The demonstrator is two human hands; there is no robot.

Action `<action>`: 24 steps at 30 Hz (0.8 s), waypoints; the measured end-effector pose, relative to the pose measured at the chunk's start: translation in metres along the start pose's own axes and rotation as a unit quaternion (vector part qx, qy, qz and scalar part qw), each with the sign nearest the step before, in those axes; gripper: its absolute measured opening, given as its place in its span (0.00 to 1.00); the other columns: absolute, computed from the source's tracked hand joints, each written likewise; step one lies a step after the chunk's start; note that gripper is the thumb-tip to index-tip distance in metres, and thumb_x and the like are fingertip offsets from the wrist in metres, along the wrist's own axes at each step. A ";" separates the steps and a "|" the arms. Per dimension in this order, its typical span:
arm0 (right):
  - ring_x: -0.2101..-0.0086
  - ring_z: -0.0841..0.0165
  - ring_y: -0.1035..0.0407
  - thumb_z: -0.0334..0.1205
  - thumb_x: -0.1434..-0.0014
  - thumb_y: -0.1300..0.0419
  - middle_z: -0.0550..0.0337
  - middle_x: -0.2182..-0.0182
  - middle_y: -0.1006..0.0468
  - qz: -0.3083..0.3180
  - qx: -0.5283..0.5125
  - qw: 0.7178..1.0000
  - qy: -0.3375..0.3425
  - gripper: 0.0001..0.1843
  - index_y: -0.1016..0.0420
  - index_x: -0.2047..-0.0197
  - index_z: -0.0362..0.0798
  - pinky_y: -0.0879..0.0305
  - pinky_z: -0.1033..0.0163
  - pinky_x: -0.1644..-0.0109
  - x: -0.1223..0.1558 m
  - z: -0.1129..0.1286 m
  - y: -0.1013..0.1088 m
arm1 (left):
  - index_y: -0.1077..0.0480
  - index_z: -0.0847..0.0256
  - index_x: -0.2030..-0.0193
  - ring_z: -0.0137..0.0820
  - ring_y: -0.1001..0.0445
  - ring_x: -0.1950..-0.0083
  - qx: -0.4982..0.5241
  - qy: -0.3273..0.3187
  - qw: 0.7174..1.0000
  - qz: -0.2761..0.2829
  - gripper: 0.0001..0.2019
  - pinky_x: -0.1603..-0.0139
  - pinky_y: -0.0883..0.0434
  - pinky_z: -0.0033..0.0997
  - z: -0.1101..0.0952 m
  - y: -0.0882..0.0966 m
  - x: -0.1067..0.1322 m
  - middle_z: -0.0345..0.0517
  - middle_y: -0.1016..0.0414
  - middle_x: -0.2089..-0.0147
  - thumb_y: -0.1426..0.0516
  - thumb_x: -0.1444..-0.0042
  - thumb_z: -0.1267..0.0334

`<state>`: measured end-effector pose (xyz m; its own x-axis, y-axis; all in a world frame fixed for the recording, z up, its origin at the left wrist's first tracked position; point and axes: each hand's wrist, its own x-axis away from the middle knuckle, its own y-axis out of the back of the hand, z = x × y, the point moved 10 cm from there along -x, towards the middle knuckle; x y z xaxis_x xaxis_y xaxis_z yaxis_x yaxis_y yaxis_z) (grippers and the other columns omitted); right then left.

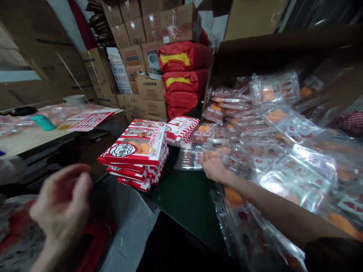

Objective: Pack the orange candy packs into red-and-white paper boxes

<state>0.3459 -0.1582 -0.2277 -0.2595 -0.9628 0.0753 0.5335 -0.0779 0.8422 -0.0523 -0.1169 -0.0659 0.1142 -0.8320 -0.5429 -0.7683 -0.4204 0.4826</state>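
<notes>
My left hand (62, 207) is raised at the lower left, blurred, its fingers curved and the thumb apart, with nothing in it. My right hand (214, 164) reaches over the green table (184, 196) and grips the near edge of a clear plastic pack (188, 158); its fingertips are partly hard to make out. Between the hands, a stack of red-and-white printed boxes (136, 145) stands at the table's left edge. Another red-and-white box (181, 126) with striped sides lies just behind it. Orange round pieces show through the top box's windows.
A large heap of clear plastic packs (295, 170) with orange pieces spreads across the right, in front of a big open carton (227, 64). Red sacks (184, 56) and cardboard boxes (133, 56) are piled behind. A side table (17, 141) at left holds a teal cup (44, 122) and flat printed card (90, 121).
</notes>
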 end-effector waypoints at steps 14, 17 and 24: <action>0.64 0.62 0.25 0.46 0.56 0.33 0.54 0.63 0.19 -0.017 -0.527 0.849 -0.035 0.18 0.21 0.62 0.46 0.31 0.57 0.58 0.070 -0.009 0.101 | 0.27 0.62 0.55 0.35 0.25 0.53 0.529 0.156 0.743 0.379 0.24 0.53 0.28 0.30 -0.132 -0.253 0.092 0.50 0.24 0.54 0.32 0.60 0.57; 0.61 0.63 0.25 0.46 0.54 0.33 0.53 0.61 0.19 0.033 -0.578 0.814 -0.044 0.20 0.22 0.59 0.45 0.31 0.56 0.54 0.081 0.000 0.059 | 0.25 0.66 0.65 0.31 0.24 0.66 0.547 0.205 0.672 0.455 0.19 0.60 0.27 0.29 -0.136 -0.266 0.108 0.47 0.22 0.66 0.31 0.61 0.56; 0.74 0.72 0.31 0.46 0.57 0.31 0.62 0.75 0.25 -0.240 -0.413 0.867 -0.142 0.21 0.28 0.62 0.45 0.36 0.67 0.73 0.102 -0.047 0.098 | 0.30 0.65 0.74 0.25 0.29 0.75 0.523 0.271 0.739 0.328 0.15 0.69 0.30 0.24 -0.085 -0.261 0.101 0.39 0.25 0.76 0.30 0.64 0.61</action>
<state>0.4094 -0.2758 -0.1623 -0.7360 -0.6752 0.0487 0.6736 -0.7233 0.1523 0.2132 -0.1220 -0.1880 -0.4800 -0.8749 0.0641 -0.8048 0.4102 -0.4289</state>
